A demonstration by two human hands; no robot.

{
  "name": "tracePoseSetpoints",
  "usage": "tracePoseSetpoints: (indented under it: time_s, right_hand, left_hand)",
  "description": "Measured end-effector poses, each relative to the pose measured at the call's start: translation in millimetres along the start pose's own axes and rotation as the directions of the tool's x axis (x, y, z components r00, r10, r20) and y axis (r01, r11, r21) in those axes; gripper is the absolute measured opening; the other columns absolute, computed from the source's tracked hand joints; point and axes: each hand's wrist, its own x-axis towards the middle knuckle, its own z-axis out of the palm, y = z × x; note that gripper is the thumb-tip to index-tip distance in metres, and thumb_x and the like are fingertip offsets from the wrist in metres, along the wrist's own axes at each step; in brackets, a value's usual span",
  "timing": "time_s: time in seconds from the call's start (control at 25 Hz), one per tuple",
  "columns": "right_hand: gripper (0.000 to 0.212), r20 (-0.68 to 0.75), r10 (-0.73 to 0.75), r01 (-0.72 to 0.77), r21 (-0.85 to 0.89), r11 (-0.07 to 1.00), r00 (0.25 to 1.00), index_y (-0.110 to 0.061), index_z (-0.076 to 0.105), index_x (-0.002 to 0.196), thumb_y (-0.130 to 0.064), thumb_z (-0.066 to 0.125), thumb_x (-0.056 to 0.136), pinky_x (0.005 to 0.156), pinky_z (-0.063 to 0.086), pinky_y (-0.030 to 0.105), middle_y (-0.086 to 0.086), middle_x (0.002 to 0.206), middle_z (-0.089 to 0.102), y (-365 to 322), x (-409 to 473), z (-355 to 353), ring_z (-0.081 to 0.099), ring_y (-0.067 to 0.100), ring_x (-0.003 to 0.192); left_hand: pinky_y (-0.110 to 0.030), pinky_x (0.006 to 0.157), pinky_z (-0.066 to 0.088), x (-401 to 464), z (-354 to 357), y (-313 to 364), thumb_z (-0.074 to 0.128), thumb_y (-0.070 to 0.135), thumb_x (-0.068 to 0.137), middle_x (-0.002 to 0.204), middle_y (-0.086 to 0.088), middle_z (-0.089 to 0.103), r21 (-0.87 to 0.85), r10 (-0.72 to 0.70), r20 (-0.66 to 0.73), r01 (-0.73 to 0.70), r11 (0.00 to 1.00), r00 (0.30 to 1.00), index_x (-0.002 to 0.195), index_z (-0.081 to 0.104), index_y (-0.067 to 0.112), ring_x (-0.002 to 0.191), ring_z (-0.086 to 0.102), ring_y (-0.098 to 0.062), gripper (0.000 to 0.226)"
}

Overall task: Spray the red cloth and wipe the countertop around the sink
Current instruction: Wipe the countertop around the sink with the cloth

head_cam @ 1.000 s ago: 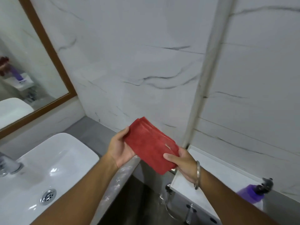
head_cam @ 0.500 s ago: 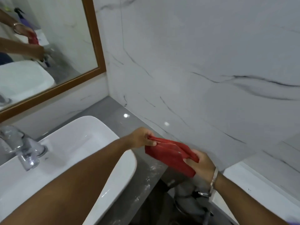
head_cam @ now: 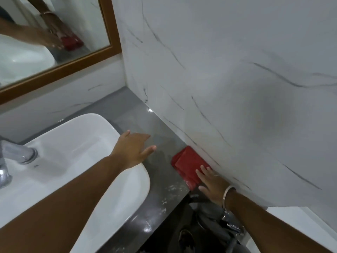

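Note:
The folded red cloth (head_cam: 187, 164) lies flat on the grey countertop (head_cam: 158, 179), right against the marble side wall. My right hand (head_cam: 213, 183) presses down on the cloth's near end with its fingers spread flat. My left hand (head_cam: 134, 148) hovers open over the right rim of the white sink (head_cam: 76, 161), holding nothing. White specks and wet smears show on the countertop near its front edge. No spray bottle is in view.
A chrome tap (head_cam: 12, 161) stands at the sink's left. A wood-framed mirror (head_cam: 60, 66) hangs on the back wall and reflects my hands and the cloth. The marble wall (head_cam: 228, 88) bounds the counter on the right. Below the counter edge are chrome fittings (head_cam: 229, 223).
Both hands held the cloth in the air; now it lies on the countertop by the wall. My left hand has let go and opened, while my right hand lies flat on the cloth.

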Motion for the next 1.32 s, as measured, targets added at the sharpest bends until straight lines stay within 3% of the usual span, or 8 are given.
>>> tracePoseSetpoints:
  time_s: [0.2, 0.44, 0.6, 0.68, 0.88, 1.0, 1.12, 1.32]
  right_hand:
    - [0.075, -0.223, -0.074, 0.042, -0.146, 0.988, 0.972, -0.008, 0.04, 0.145, -0.055, 0.044, 0.086, 0.106, 0.042, 0.055, 0.023, 0.149, 0.045, -20.7, 32.4, 14.8, 0.047, 0.044, 0.133]
    - [0.083, -0.42, -0.172, 0.145, -0.096, 0.985, 0.891, -0.005, 0.033, 0.15, -0.037, 0.06, 0.079, 0.116, 0.021, 0.056, 0.026, 0.157, 0.03, -70.2, 81.8, -0.1, 0.03, 0.045, 0.144]
    - [0.076, -0.178, -0.679, 0.615, -0.309, 0.726, 0.712, -0.016, 0.031, 0.151, -0.044, 0.051, 0.083, 0.116, 0.021, 0.052, 0.017, 0.158, 0.032, -94.3, 43.1, 53.6, 0.029, 0.036, 0.145]
    - [0.075, -0.162, -0.744, 0.649, -0.394, 0.651, 0.648, -0.019, 0.036, 0.148, -0.046, 0.053, 0.081, 0.114, 0.029, 0.053, 0.014, 0.157, 0.036, -48.6, 36.1, 47.4, 0.035, 0.034, 0.142]
    - [0.071, -0.412, -0.195, 0.151, -0.137, 0.979, 0.89, -0.013, 0.033, 0.151, -0.038, 0.053, 0.087, 0.115, 0.027, 0.057, 0.023, 0.158, 0.03, -66.4, 91.9, -5.3, 0.032, 0.044, 0.143]
    - [0.071, -0.235, -0.529, 0.453, -0.31, 0.836, 0.815, -0.014, 0.022, 0.151, -0.045, 0.039, 0.09, 0.118, 0.018, 0.056, 0.022, 0.16, 0.023, -129.2, 76.8, 48.7, 0.023, 0.043, 0.146]
    - [0.072, -0.184, -0.719, 0.633, -0.365, 0.683, 0.67, -0.022, 0.032, 0.15, -0.05, 0.048, 0.085, 0.115, 0.024, 0.051, 0.013, 0.159, 0.032, -67.1, 53.8, 49.3, 0.032, 0.035, 0.145]
    - [0.071, -0.459, -0.147, 0.111, -0.106, 0.988, 0.876, -0.013, 0.03, 0.152, -0.039, 0.053, 0.091, 0.117, 0.025, 0.054, 0.022, 0.16, 0.025, -60.3, 100.5, -10.4, 0.028, 0.042, 0.146]
  left_hand:
    - [-0.052, 0.121, 0.017, 4.6, 24.9, -0.3, 0.014, 0.069, 0.095, 0.15, -0.002, 0.051, 0.103, -0.03, -0.136, 0.044, 0.994, 0.99, 0.146, 0.046, 0.028, 0.145, 0.036, -0.029, 0.073]
    - [-0.053, 0.117, 0.024, 7.0, 33.4, -6.5, 0.012, 0.066, 0.096, 0.145, -0.007, 0.056, 0.121, -0.028, -0.199, 0.053, 0.991, 0.98, 0.144, 0.049, 0.026, 0.143, 0.039, -0.033, 0.073]
    - [-0.053, 0.118, 0.023, 5.4, 29.0, -3.6, 0.012, 0.065, 0.095, 0.146, -0.008, 0.055, 0.119, -0.047, -0.192, 0.071, 0.99, 0.98, 0.146, 0.048, 0.025, 0.144, 0.037, -0.034, 0.074]
    - [-0.053, 0.119, 0.021, 5.3, 28.0, -2.2, 0.012, 0.065, 0.094, 0.147, -0.008, 0.054, 0.131, -0.056, -0.186, 0.081, 0.988, 0.981, 0.147, 0.046, 0.025, 0.145, 0.036, -0.034, 0.075]
    - [-0.053, 0.119, 0.022, 6.4, 28.5, -2.0, 0.01, 0.066, 0.094, 0.148, -0.009, 0.054, 0.146, -0.063, -0.175, 0.089, 0.985, 0.983, 0.147, 0.046, 0.025, 0.145, 0.035, -0.034, 0.076]
    - [-0.052, 0.119, 0.02, 6.2, 28.8, -2.3, 0.009, 0.067, 0.093, 0.148, -0.009, 0.053, 0.169, -0.072, -0.163, 0.1, 0.981, 0.984, 0.148, 0.044, 0.025, 0.145, 0.034, -0.035, 0.077]
    - [-0.051, 0.119, 0.021, 5.6, 28.0, -2.2, 0.01, 0.066, 0.094, 0.148, -0.01, 0.053, 0.178, -0.073, -0.165, 0.103, 0.979, 0.984, 0.148, 0.045, 0.024, 0.145, 0.035, -0.035, 0.076]
    - [-0.051, 0.118, 0.022, 5.7, 27.5, -1.8, 0.009, 0.066, 0.094, 0.146, -0.01, 0.055, 0.194, -0.071, -0.154, 0.101, 0.976, 0.986, 0.147, 0.046, 0.024, 0.144, 0.036, -0.036, 0.077]
